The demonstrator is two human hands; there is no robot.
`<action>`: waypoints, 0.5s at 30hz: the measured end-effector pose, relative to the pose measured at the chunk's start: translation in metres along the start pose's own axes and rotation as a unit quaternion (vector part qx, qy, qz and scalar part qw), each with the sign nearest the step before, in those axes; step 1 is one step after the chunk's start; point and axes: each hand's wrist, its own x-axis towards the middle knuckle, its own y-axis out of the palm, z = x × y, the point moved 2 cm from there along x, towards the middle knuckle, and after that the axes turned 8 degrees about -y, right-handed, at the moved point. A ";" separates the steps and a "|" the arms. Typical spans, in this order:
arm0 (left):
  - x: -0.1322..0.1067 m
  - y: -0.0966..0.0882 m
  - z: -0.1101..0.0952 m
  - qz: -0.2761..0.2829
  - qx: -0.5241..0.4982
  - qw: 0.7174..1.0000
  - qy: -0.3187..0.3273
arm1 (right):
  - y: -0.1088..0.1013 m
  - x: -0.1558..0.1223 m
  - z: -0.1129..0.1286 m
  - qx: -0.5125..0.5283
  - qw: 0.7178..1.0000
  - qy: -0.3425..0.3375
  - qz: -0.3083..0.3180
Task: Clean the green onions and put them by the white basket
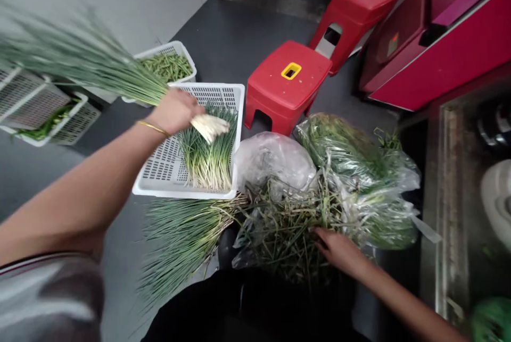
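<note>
My left hand (173,110) is closed around a thick bunch of green onions (91,60), white root ends pointing right over a white slotted basket (159,172). More green onions (209,153) lie inside that basket. My right hand (337,249) rests with fingers down on a heap of green trimmings (279,225) spilling from clear plastic bags (275,164). Another bundle of green onions (179,235) lies on the floor in front of the basket.
Two red plastic stools (289,84) stand beyond the bags. A white basket of green beans (167,65) sits at the back left, more white baskets (43,113) at the far left. A magenta cabinet (443,44) and a metal counter (459,198) line the right side.
</note>
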 end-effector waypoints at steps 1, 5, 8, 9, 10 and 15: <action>0.013 0.010 0.035 0.019 0.051 0.998 0.021 | 0.002 -0.003 -0.001 -0.015 1.000 0.009 0.011; 0.022 0.055 0.174 0.064 0.154 0.984 0.064 | 0.027 -0.031 -0.006 -0.032 0.996 0.040 0.079; 0.007 0.083 0.241 0.151 0.352 0.917 0.108 | 0.046 -0.047 -0.005 -0.027 0.996 0.050 0.070; 0.002 0.090 0.254 0.189 0.455 0.859 0.140 | 0.051 -0.048 -0.003 -0.024 0.997 0.049 0.058; -0.002 0.094 0.261 0.210 0.542 0.796 0.169 | 0.054 -0.048 0.000 -0.022 0.997 0.048 0.048; -0.018 0.067 0.236 0.071 0.649 0.732 0.196 | 0.064 -0.050 -0.002 -0.024 0.999 0.020 0.019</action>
